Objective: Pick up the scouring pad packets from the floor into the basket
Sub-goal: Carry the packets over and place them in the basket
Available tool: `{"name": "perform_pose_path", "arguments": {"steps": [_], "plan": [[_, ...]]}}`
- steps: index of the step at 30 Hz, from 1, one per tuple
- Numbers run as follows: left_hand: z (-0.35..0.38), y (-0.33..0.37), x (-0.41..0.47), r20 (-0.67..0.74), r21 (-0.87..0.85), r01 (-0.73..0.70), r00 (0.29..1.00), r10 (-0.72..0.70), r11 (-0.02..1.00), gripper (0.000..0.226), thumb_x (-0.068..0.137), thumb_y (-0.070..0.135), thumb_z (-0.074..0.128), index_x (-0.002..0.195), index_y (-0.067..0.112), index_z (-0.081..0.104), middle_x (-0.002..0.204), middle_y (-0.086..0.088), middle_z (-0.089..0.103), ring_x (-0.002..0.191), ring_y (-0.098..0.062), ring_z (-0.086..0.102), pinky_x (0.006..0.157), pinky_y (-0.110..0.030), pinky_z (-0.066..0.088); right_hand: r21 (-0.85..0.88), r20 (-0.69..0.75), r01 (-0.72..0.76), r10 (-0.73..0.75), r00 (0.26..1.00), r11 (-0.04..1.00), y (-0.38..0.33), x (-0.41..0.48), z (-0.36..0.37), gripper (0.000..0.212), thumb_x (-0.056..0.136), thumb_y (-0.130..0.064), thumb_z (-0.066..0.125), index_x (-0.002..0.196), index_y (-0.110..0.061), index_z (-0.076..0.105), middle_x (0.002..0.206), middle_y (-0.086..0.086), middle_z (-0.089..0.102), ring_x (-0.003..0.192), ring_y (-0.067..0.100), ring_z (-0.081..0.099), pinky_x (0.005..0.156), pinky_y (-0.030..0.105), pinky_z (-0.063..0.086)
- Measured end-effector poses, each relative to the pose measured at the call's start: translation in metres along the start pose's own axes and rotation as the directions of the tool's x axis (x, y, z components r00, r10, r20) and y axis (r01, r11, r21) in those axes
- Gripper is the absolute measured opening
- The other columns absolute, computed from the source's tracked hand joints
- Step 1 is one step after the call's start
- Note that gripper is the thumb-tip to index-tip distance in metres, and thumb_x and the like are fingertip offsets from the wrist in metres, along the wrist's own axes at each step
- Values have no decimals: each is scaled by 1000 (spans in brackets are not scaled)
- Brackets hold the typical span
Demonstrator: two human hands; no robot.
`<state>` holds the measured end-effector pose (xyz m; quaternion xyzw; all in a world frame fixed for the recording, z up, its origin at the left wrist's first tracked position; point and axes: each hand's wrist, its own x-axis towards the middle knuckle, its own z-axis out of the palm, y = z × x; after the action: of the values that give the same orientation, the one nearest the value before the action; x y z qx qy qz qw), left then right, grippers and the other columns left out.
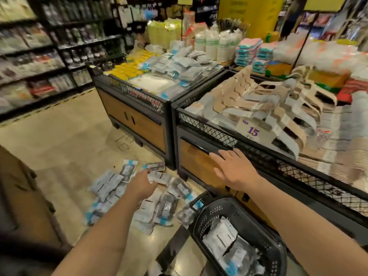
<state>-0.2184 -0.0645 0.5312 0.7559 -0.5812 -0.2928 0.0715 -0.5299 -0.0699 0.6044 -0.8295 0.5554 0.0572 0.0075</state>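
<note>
Head view, left hand [142, 185] pinching packet [156, 166], right hand [235, 170] fingers spread, card [253, 130] marked 15

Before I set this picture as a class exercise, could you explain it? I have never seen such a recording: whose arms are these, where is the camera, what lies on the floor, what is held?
There is no machine: these are a person's two bare arms, filmed by one wide-angle camera worn on the head, looking forward and down in a shop aisle. On the floor lie scattered scouring pad packets, beside a black basket that holds a few more packets. The left hand reaches down to one packet; blur hides whether its fingers grip it. The right hand is open, fingers straight, holding nothing, before a display stand.
</note>
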Motion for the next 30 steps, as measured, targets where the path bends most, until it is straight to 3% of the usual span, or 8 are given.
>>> {"name": "perform_pose_path", "arguments": {"steps": [6, 8, 15, 20, 24, 30], "plan": [[-40, -95, 10, -14, -76, 150, 988, -152, 986, 58, 90, 32, 61, 142, 12, 44, 141, -10, 52, 125, -29, 53, 99, -36, 44, -95, 43, 166, -163, 986, 982, -86, 65, -3, 56, 102, -41, 30, 155, -26, 17, 155, 7, 31, 141, 27, 33, 120, 43, 14], [-57, -127, 18, 6, -80, 184, 983, -184, 980, 51, 91, 32, 58, 136, 9, 48, 130, -13, 58, 115, -31, 58, 94, -37, 47, -82, 64, 194, -189, 980, 978, -113, 89, -1, 56, 102, -40, 30, 155, -26, 16, 154, 6, 34, 141, 26, 33, 119, 42, 15], [-110, -245, 49, 54, -76, 340, 940, -337, 937, 45, 95, 37, 53, 128, 7, 52, 128, -12, 57, 112, -29, 56, 95, -37, 48, -37, 80, 213, -210, 975, 976, -201, 166, 11, 55, 102, -39, 34, 153, -25, 21, 148, 1, 41, 135, 23, 40, 115, 39, 24], [-123, -297, 58, 82, -119, 428, 903, -421, 896, 44, 94, 34, 56, 128, 5, 53, 122, -14, 60, 107, -27, 58, 92, -35, 49, -46, 170, 338, -326, 930, 940, -250, 208, 26, 56, 101, -40, 36, 153, -26, 20, 148, 1, 41, 133, 24, 42, 114, 40, 26], [-120, -329, 68, 141, -118, 509, 859, -493, 853, 45, 97, 33, 52, 133, 6, 49, 133, -13, 55, 118, -30, 55, 97, -35, 44, 2, 205, 355, -348, 915, 935, -276, 253, 47, 54, 99, -40, 37, 150, -28, 24, 146, 2, 45, 132, 25, 43, 113, 42, 26], [-119, -361, 84, 167, -169, 617, 786, -595, 769, 29, 96, 39, 55, 101, 11, 55, 115, -9, 62, 100, -25, 58, 81, -32, 44, 55, 285, 442, -438, 852, 895, -303, 327, 76, 59, 99, -42, 36, 153, -28, 18, 144, 3, 45, 132, 27, 42, 114, 42, 26]]}}
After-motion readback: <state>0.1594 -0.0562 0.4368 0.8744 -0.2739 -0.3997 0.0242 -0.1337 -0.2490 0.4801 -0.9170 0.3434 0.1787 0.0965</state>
